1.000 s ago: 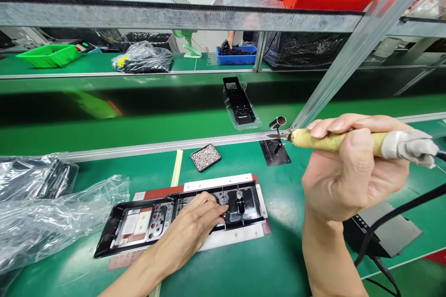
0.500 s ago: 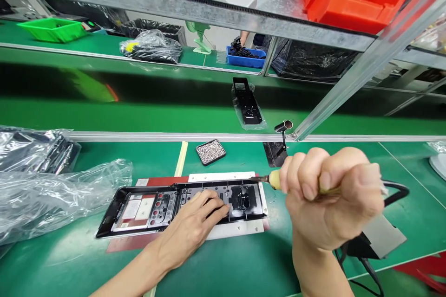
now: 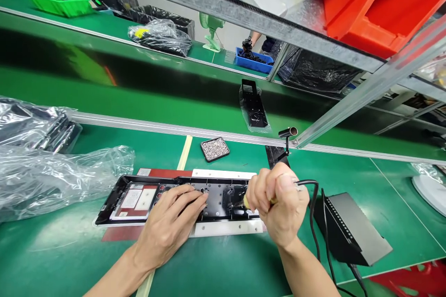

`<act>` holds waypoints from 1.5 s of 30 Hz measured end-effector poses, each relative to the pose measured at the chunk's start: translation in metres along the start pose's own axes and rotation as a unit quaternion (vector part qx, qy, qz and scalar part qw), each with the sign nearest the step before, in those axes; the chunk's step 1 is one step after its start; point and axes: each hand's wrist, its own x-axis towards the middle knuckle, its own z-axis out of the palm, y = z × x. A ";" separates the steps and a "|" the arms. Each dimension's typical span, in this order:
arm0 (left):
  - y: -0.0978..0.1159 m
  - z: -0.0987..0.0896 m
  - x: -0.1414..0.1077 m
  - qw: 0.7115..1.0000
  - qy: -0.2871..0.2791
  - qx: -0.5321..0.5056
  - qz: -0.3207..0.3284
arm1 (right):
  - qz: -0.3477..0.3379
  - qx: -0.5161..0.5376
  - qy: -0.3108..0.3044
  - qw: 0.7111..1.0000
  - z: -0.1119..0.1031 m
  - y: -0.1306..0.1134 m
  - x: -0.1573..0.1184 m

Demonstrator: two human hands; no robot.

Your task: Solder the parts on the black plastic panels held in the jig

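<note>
A long black plastic panel lies open side up across a white and red plate. My left hand rests on its middle, fingers extended and lying on the panel; what is under the fingertips is hidden. My right hand is wrapped round a soldering iron, whose yellow handle shows just past the fist. Its tip points left and down into the right end of the panel; whether it touches is hard to make out. Beyond the panel sits a small black tray of tiny metal parts.
A black box with cords stands to the right. Clear plastic bags lie at the left. A small metal tube holder stands by the rail, and a bagged black panel lies behind it. Overhead is a shelf with a red bin.
My right hand has brought the soldering iron left and down, from the panel's upper right corner to inside its right end. My left hand has shifted left along the panel. The view has tilted.
</note>
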 end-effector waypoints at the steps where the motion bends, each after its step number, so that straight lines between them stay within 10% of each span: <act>1: 0.000 0.000 0.000 1.000 0.003 0.001 -0.001 | -0.002 -0.003 -0.001 1.000 0.000 0.001 0.000; 40: -0.003 0.002 -0.003 0.997 0.030 -0.061 -0.043 | 0.023 -0.050 -0.002 0.998 -0.004 0.018 -0.011; 45: -0.026 -0.004 0.037 0.986 -0.077 -0.071 -0.128 | 0.029 -0.044 0.005 0.999 -0.004 0.024 -0.009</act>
